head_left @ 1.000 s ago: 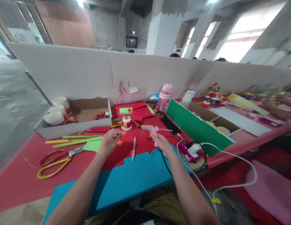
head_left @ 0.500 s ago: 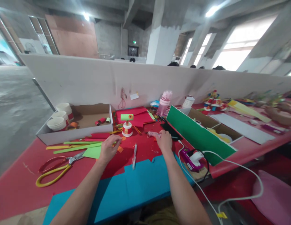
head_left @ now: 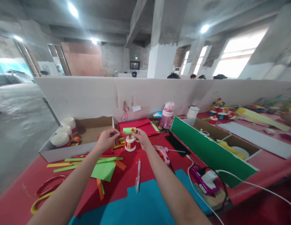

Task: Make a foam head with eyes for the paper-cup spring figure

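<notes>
A white and red paper cup figure (head_left: 130, 144) stands upright on the red table, topped by a green paper roll (head_left: 129, 130) with an orange disc at its right end. My right hand (head_left: 142, 138) touches the right end of the roll with its fingertips. Left of the figure, my left hand (head_left: 108, 139) is pinched together; whatever lies between its fingertips is too small to name. A pink glue gun (head_left: 165, 154) rests on the table to the right of my right forearm. Below the figure lies a pen (head_left: 138, 176).
Scissors (head_left: 42, 195), green paper (head_left: 105, 170) and paper strips lie left. A white box (head_left: 70, 151) holds cups. Blue sheets (head_left: 145, 203) are in front. At right are a green-sided box (head_left: 206, 150), a purple power strip (head_left: 203, 181) and cables.
My right hand has left the pink glue gun and moved left to the green roll. My left hand is raised nearer the figure. The camera view has tilted up.
</notes>
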Motion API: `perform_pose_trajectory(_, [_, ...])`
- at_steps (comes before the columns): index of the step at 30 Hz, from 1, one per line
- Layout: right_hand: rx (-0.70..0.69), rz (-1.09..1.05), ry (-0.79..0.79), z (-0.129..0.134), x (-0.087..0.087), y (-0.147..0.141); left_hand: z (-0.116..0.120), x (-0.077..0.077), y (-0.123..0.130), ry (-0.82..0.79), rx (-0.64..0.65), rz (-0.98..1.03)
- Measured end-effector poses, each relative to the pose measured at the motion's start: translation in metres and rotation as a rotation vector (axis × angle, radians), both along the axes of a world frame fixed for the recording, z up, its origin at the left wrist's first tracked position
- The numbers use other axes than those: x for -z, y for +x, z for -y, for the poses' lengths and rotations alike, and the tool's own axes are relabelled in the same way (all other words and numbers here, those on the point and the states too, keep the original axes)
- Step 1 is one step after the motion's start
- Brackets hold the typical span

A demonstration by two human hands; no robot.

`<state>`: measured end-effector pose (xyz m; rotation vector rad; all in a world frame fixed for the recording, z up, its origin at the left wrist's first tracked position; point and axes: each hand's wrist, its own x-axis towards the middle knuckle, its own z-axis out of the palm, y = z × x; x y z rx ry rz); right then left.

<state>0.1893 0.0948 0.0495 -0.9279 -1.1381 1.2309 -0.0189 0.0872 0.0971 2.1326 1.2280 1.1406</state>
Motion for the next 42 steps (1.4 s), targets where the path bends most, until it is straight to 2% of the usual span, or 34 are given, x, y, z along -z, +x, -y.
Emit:
perform_pose_trajectory(4, [-0.054, -0.022, 0.017, -0.006, 0.002, -0.003, -0.021, -0.009, 0.008, -0.065, 0.042, -0.093])
perform_pose_trajectory(13, [-0.065, 0.128, 0.085, -0.010, -0.003, 0.000, -0.051, -0.022, 0.016, -0.246, 0.103, -0.104])
perform_pose_trajectory(17, [-0.084, 0.131, 0.078, -0.010, -0.004, 0.002, -0.054, -0.023, 0.021, -0.270, 0.111, -0.110])
perform_pose_trajectory(22, [-0.148, 0.058, 0.056, -0.010, -0.002, 0.003, -0.055, -0.022, 0.027, -0.216, 0.052, -0.189])
perform_pose_trajectory(42, [-0.142, 0.063, 0.071, -0.013, 0.003, 0.004, -0.059, -0.014, 0.031, -0.183, -0.040, -0.237])
